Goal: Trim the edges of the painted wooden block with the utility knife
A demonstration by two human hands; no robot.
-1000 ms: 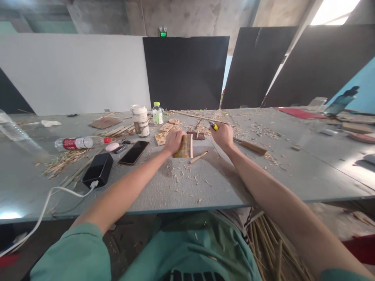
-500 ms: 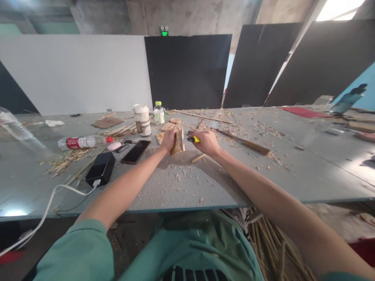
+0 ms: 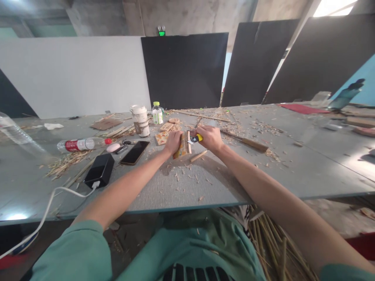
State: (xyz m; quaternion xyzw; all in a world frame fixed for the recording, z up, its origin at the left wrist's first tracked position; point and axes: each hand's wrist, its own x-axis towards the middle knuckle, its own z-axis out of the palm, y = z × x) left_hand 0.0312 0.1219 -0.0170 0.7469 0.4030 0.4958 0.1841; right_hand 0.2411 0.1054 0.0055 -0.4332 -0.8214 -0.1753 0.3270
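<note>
My left hand (image 3: pixel 173 143) is closed on a wooden block (image 3: pixel 184 146) with a yellow-orange patterned face, held tilted over the table. My right hand (image 3: pixel 211 137) grips a yellow and black utility knife (image 3: pixel 199 137), its blade at the block's right edge. Below the knife lies a short wooden stick (image 3: pixel 199 156). A patterned wooden piece (image 3: pixel 161 138) rests just left of my left hand, with another light wooden piece (image 3: pixel 166 127) behind it. Wood shavings lie around both hands.
On the grey table (image 3: pixel 158 191), a phone (image 3: pixel 135 152), black power bank (image 3: pixel 99 170), red-labelled bottle (image 3: pixel 83 144), cup (image 3: pixel 140 121) and green-capped bottle (image 3: pixel 157 114) stand or lie left. A wooden-handled tool (image 3: pixel 254 144) lies right. Bamboo sticks (image 3: pixel 274 244) are below the table edge.
The block in my left hand has shifted slightly right and its angle has changed. My right hand has moved slightly right and up, and the knife's blade now shows against the block.
</note>
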